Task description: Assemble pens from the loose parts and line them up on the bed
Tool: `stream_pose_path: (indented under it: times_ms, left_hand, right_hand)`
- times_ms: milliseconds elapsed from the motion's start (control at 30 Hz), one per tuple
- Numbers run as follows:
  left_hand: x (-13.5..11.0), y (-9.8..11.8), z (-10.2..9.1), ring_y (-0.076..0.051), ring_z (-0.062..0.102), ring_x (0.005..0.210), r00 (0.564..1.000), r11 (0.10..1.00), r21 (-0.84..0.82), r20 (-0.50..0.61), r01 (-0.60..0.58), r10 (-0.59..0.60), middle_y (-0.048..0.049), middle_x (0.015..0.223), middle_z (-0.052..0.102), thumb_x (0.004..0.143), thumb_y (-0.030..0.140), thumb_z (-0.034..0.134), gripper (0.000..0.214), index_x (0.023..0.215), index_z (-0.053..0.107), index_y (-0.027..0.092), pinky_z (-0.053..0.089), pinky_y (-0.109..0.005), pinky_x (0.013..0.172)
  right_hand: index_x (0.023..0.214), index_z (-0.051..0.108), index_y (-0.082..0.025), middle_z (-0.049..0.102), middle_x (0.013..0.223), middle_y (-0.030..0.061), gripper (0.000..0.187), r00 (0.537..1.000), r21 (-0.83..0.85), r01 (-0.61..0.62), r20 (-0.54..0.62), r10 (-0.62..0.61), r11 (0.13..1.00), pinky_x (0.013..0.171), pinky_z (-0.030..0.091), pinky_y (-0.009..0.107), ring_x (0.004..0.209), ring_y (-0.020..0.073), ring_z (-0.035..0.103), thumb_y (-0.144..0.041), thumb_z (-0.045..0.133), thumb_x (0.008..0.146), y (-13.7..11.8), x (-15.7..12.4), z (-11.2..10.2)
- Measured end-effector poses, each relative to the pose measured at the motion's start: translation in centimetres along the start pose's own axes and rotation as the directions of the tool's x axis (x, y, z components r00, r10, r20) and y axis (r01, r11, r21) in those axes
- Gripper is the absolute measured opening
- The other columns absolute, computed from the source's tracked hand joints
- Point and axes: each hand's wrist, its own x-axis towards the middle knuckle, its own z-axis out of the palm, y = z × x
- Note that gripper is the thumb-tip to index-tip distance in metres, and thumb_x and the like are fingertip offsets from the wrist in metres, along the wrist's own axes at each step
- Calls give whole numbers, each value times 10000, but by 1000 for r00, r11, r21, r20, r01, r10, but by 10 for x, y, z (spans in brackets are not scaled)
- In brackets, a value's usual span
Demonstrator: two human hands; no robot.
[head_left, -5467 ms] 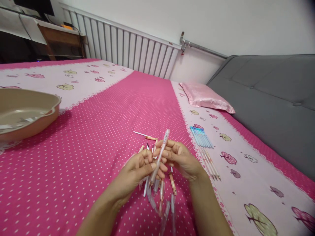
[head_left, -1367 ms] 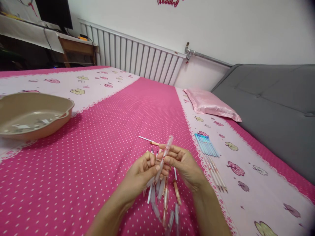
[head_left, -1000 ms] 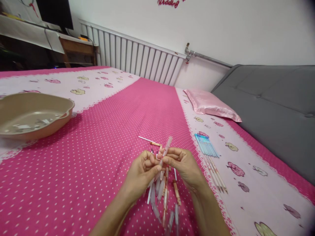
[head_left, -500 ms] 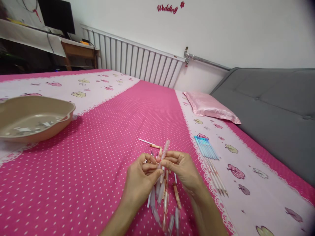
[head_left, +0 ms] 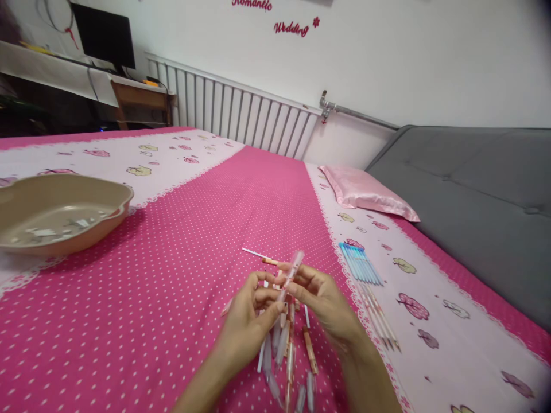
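Observation:
Both hands meet over a pink polka-dot bedspread. My left hand and my right hand pinch the same clear pen, which tilts up and to the right between the fingertips. Under the hands lies a loose heap of pen parts: clear barrels and orange-tipped refills. A single thin refill lies just beyond the fingers.
A tan tray with small scraps inside sits at the left. Blue pens and a row of white pens lie to the right. A pink pillow, a grey headboard and a radiator are behind.
The camera has tipped upward, showing more wall. Both hands stay on the clear pen, which sits a little lower between the fingers than before.

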Motion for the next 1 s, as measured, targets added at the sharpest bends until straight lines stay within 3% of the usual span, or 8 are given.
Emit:
stream_pose_path:
  times_ms: [100, 200, 333, 567, 733, 833, 1000]
  left_hand:
    - [0, -1, 0, -113, 574, 621, 999, 997, -80, 47, -11, 15, 15, 721, 610, 787, 295, 619, 286, 987, 437, 201, 439, -243, 591]
    - [1, -1, 0, -95, 549, 555, 1000, 995, -100, 10, 12, -11, 35, 666, 609, 743, 277, 665, 306, 938, 441, 200, 412, -215, 543]
    - [2, -1, 2, -99, 548, 485, 996, 1000, -22, -81, 18, -20, 34, 600, 643, 694, 229, 694, 316, 897, 455, 192, 384, -196, 484]
    - [0, 2, 5, -157, 633, 565, 980, 993, 113, -201, 22, 1, 18, 598, 665, 677, 187, 687, 288, 890, 492, 187, 459, -246, 552]
    - [0, 3, 2, -139, 626, 645, 994, 1000, 2, -104, -14, 14, -4, 726, 658, 706, 296, 695, 337, 957, 500, 184, 475, -255, 624]
    - [0, 3, 0, -127, 610, 629, 997, 996, -84, -70, 36, -42, -18, 740, 653, 756, 402, 635, 355, 1007, 529, 175, 469, -256, 632]
    - [-1, 4, -2, -149, 618, 696, 993, 994, 6, -26, 112, -112, -70, 770, 677, 808, 454, 544, 341, 857, 649, 133, 453, -251, 661]
  right_hand:
    - [974, 672, -178, 694, 924, 80, 319, 999, 1, -29, 20, 29, 1000, 717, 509, 317, 821, 191, 650, -349, 719, 708, 2, 1, 0]
    - [941, 687, -172, 708, 833, 67, 310, 999, -4, -49, 3, 49, 999, 681, 513, 300, 740, 179, 659, -346, 734, 689, 5, 2, 1]
    - [941, 700, -156, 715, 803, 74, 339, 999, -41, -51, -17, 50, 998, 692, 512, 308, 714, 188, 667, -359, 741, 673, 8, 2, 2]
    - [905, 703, -152, 716, 779, 70, 336, 997, -7, -76, -28, 76, 997, 653, 506, 285, 691, 186, 669, -347, 769, 639, 5, 1, 7]
    - [983, 676, -161, 712, 858, 82, 360, 999, 10, -39, -25, 39, 999, 695, 522, 319, 765, 201, 667, -348, 741, 681, 6, 2, 3]
    - [1010, 666, -177, 704, 918, 80, 339, 999, 26, 3, -48, -2, 1000, 771, 507, 338, 856, 205, 651, -335, 717, 714, 7, 3, -1]
    - [1015, 661, -206, 691, 981, 64, 277, 993, 79, 67, -100, -60, 995, 845, 459, 319, 911, 180, 620, -301, 683, 756, 6, 5, -5]
